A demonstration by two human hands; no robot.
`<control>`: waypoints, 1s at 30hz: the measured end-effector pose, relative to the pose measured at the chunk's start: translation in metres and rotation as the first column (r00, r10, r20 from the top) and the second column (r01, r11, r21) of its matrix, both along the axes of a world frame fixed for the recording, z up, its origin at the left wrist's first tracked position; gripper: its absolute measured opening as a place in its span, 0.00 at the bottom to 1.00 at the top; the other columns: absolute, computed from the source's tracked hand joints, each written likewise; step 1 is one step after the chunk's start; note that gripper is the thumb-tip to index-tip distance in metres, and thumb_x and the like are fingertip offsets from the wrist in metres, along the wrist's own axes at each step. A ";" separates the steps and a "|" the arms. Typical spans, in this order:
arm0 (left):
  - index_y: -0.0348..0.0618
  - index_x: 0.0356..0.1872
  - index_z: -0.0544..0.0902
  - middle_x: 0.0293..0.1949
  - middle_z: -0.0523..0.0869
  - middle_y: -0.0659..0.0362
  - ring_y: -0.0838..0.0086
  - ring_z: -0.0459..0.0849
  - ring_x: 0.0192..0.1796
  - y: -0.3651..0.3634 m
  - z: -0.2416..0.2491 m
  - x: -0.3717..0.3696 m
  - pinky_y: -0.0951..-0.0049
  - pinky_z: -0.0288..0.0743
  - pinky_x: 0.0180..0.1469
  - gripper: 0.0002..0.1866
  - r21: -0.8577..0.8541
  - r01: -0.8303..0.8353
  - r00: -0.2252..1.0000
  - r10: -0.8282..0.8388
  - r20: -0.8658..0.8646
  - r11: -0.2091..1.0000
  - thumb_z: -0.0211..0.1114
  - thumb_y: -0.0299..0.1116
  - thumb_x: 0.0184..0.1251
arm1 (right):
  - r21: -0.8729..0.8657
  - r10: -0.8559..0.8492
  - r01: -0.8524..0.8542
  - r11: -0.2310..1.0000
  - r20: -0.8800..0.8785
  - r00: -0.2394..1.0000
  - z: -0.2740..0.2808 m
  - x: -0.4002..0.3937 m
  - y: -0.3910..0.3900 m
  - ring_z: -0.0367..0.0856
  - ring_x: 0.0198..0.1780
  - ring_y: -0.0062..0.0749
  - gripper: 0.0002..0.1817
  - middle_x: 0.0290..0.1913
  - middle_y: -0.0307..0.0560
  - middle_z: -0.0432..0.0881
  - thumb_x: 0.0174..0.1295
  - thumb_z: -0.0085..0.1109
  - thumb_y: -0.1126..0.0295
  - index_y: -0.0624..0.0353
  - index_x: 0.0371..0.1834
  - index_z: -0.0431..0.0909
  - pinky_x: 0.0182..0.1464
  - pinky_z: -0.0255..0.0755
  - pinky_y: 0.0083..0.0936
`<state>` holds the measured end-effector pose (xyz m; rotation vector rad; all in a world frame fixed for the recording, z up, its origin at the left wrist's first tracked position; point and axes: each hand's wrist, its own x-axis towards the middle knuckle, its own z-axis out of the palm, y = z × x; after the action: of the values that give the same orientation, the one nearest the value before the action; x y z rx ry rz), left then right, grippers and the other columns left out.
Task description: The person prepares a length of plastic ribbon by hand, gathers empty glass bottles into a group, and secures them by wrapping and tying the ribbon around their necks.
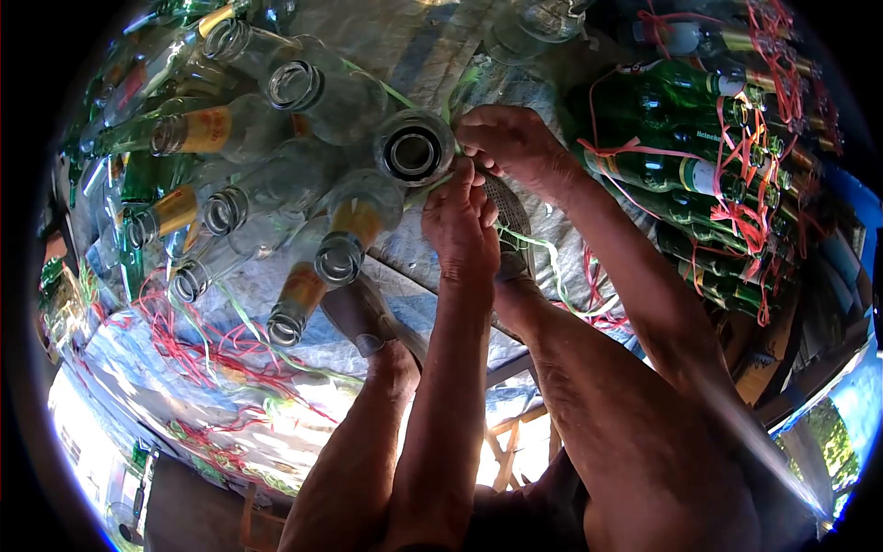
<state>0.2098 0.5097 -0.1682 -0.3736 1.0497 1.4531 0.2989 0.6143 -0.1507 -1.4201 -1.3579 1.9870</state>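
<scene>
Both hands are working close together at the mouth of one clear glass bottle [414, 152], which is lying on its side w/ the opening turned to the camera. The left hand [463, 225] is just below and right of this bottle's neck, fingers curled and pinching a thin green string [538, 248]. The right hand [515, 143] is touching the neck from the right side, fingers also closed on the same string, so both hands are gripping string, not the glass itself. Whether a knot is already made there, I cannot tell; the fingers are hiding it.

To the left of the hands, a cluster of clear bottles [276, 184] w/ orange labels is lying w/ necks pointing outward, and green string is running between some of them. My judgement: this bundle is about half tied, since the bottles are gathered but several necks are showing no string yet.

To the right of the right hand, a stack of green bottles [690, 166] is already bound w/ red string [736, 216] at the necks; that part is looking finished.

Below the hands, loose red and green string pieces [212, 354] are lying on the plastic sheet [147, 368] covering the floor. Approx. one bundle done, one in progress.
</scene>
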 end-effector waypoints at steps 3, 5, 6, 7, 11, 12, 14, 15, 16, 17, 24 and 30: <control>0.43 0.46 0.85 0.30 0.78 0.71 0.87 0.62 0.23 0.001 0.002 -0.001 0.81 0.55 0.25 0.06 0.038 0.039 0.999 -0.040 0.019 0.999 0.67 0.34 0.78 | -0.158 -0.019 0.012 0.987 -0.043 0.999 -0.008 0.006 -0.001 0.73 0.30 0.16 0.13 0.29 0.34 0.78 0.70 0.65 0.60 0.60 0.38 0.84 0.30 0.66 0.18; 0.44 0.44 0.84 0.31 0.79 0.70 0.86 0.62 0.24 0.000 -0.001 -0.001 0.80 0.55 0.25 0.06 0.006 0.038 0.997 -0.038 0.060 0.999 0.66 0.34 0.78 | -0.244 -0.009 -0.005 0.970 -0.056 0.998 -0.016 0.010 -0.003 0.73 0.30 0.15 0.12 0.29 0.33 0.77 0.69 0.66 0.62 0.60 0.39 0.84 0.30 0.64 0.18; 0.44 0.43 0.84 0.31 0.79 0.70 0.86 0.62 0.24 0.001 -0.003 -0.002 0.80 0.55 0.25 0.05 -0.010 0.039 0.996 -0.038 0.081 0.999 0.66 0.34 0.78 | -0.266 0.013 -0.026 0.964 -0.048 0.999 -0.018 0.010 -0.004 0.73 0.30 0.15 0.11 0.29 0.33 0.77 0.69 0.66 0.63 0.60 0.40 0.84 0.30 0.64 0.18; 0.45 0.42 0.84 0.31 0.79 0.70 0.85 0.62 0.23 0.001 -0.004 -0.003 0.80 0.55 0.25 0.06 0.000 0.043 0.995 -0.042 0.093 0.999 0.66 0.35 0.78 | -0.287 0.037 -0.047 0.957 -0.041 0.998 -0.020 0.010 -0.004 0.73 0.30 0.15 0.10 0.29 0.33 0.77 0.69 0.66 0.63 0.60 0.40 0.84 0.30 0.64 0.18; 0.45 0.39 0.83 0.31 0.79 0.71 0.85 0.63 0.23 0.007 0.003 -0.004 0.80 0.55 0.24 0.08 -0.053 0.044 0.993 -0.038 0.109 0.998 0.66 0.36 0.78 | -0.301 -0.058 0.016 0.953 -0.131 0.990 -0.024 0.009 -0.008 0.74 0.30 0.15 0.08 0.30 0.34 0.80 0.69 0.67 0.66 0.60 0.40 0.85 0.30 0.64 0.16; 0.45 0.38 0.83 0.30 0.80 0.71 0.84 0.63 0.23 0.009 0.006 -0.004 0.80 0.55 0.24 0.08 -0.089 0.042 0.994 -0.032 0.106 0.995 0.65 0.36 0.78 | -0.301 -0.067 0.020 0.953 -0.146 0.987 -0.027 0.008 -0.008 0.75 0.31 0.15 0.08 0.30 0.35 0.81 0.68 0.67 0.67 0.60 0.40 0.85 0.30 0.64 0.16; 0.45 0.37 0.82 0.30 0.80 0.70 0.84 0.63 0.23 0.008 0.001 -0.005 0.80 0.55 0.24 0.08 -0.083 0.029 0.993 -0.020 0.118 0.996 0.65 0.35 0.78 | -0.300 -0.092 0.038 0.953 -0.169 0.981 -0.031 0.008 -0.010 0.76 0.30 0.16 0.07 0.30 0.37 0.83 0.68 0.67 0.67 0.60 0.37 0.84 0.30 0.65 0.16; 0.46 0.36 0.82 0.30 0.80 0.70 0.84 0.64 0.22 0.009 0.002 -0.005 0.80 0.55 0.24 0.08 -0.080 0.024 0.992 -0.014 0.125 0.996 0.64 0.35 0.78 | -0.299 -0.108 0.051 0.953 -0.176 0.978 -0.030 0.007 -0.010 0.77 0.30 0.16 0.07 0.29 0.38 0.84 0.68 0.67 0.68 0.59 0.35 0.84 0.29 0.66 0.16; 0.46 0.35 0.81 0.29 0.80 0.70 0.84 0.63 0.22 0.011 0.003 -0.005 0.80 0.54 0.23 0.08 -0.109 0.017 0.991 -0.002 0.135 0.994 0.64 0.35 0.77 | -0.298 -0.123 0.064 0.952 -0.184 0.975 -0.029 0.007 -0.011 0.79 0.30 0.17 0.07 0.28 0.39 0.85 0.67 0.66 0.68 0.59 0.33 0.83 0.29 0.67 0.17; 0.46 0.35 0.81 0.28 0.80 0.70 0.84 0.63 0.21 0.013 0.004 -0.005 0.79 0.54 0.23 0.08 -0.138 0.009 0.989 0.011 0.145 0.990 0.63 0.34 0.77 | -0.301 -0.141 0.082 0.950 -0.177 0.974 -0.028 0.006 -0.011 0.79 0.30 0.16 0.07 0.29 0.38 0.85 0.67 0.67 0.68 0.59 0.33 0.83 0.29 0.66 0.17; 0.49 0.31 0.80 0.24 0.78 0.71 0.84 0.60 0.17 0.022 -0.002 -0.008 0.78 0.53 0.20 0.09 -0.234 -0.025 0.979 0.070 0.190 0.972 0.63 0.34 0.75 | -0.355 -0.144 0.082 0.931 -0.152 0.978 -0.028 0.010 -0.011 0.77 0.32 0.16 0.07 0.33 0.39 0.86 0.68 0.66 0.68 0.60 0.41 0.85 0.29 0.65 0.15; 0.49 0.30 0.79 0.24 0.77 0.71 0.84 0.57 0.15 0.024 0.004 -0.012 0.78 0.47 0.18 0.08 -0.308 0.069 0.980 -0.006 0.201 0.949 0.65 0.34 0.72 | -0.250 0.061 -0.052 0.967 0.026 0.998 -0.015 0.009 -0.005 0.82 0.36 0.20 0.11 0.38 0.39 0.86 0.70 0.59 0.66 0.61 0.46 0.86 0.35 0.74 0.21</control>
<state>0.1981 0.5340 -0.1641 -0.7079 1.1199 1.1868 0.3076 0.6093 -0.1660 -1.5426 -1.2072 2.2460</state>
